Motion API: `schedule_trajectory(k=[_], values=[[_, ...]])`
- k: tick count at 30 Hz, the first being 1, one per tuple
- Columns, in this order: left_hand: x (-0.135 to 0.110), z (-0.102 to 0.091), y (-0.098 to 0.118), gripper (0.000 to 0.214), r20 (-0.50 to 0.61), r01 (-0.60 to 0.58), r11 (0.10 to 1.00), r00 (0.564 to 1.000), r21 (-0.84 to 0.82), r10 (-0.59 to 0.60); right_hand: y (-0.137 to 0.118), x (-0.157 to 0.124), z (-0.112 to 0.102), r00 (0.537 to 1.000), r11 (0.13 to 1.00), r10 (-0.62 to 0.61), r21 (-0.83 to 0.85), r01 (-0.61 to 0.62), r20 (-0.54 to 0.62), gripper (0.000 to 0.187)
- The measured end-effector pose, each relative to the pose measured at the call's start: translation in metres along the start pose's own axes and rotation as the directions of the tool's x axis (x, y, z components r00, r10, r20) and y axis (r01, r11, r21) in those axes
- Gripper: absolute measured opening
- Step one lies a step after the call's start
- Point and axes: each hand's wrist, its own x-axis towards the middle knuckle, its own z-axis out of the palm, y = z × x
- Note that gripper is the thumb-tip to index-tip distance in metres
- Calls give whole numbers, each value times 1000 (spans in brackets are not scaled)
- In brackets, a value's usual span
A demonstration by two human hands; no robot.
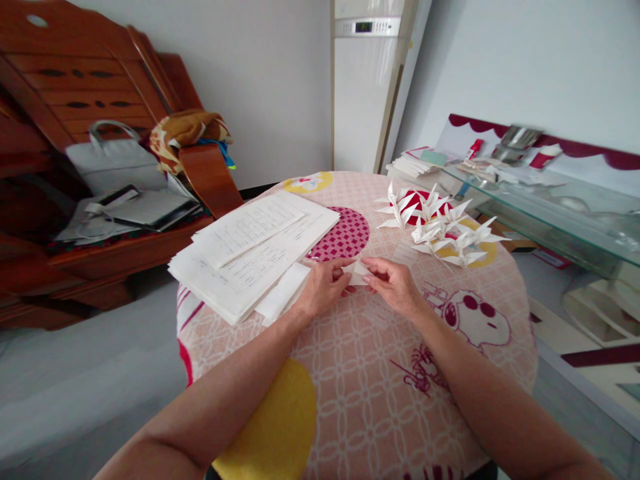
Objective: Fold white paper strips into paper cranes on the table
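Note:
Between my two hands is a small folded piece of white paper (357,272), just above the middle of the table. My left hand (325,287) pinches its left edge with thumb and fingers. On the other side, my right hand (395,283) grips the right edge the same way. Fingers cover part of the paper, so its exact fold is hard to make out. Close to my left wrist lie white paper strips (284,293), partly under a stack of written sheets (260,253). Several folded white paper cranes (440,223) stand in a cluster at the far right of the table.
A patterned pink cloth (350,373) covers the round table. To the right stands a glass shelf (550,213) with a red-and-white cup (545,157) and papers. A wooden bench (100,87) at left holds a grey bag (113,163) and a laptop-like flat item (155,207).

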Motion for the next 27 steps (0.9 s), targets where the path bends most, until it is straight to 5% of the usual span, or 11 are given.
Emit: schedule_trajectory(k=[11,22,27], values=[[-1,-2,4,39,-8,-1,991,1000,-130,0,-4,-1,-1,998,991,66,116,-64,-12,45],[-1,-2,0,44,6,-40,996,999,-78,41,-3,-2,-2,999,1000,13,-19,-14,-35,40],[0,-4,1,49,36,-15,988,999,-155,21,-9,0,-3,988,961,156,232,-149,-13,42]])
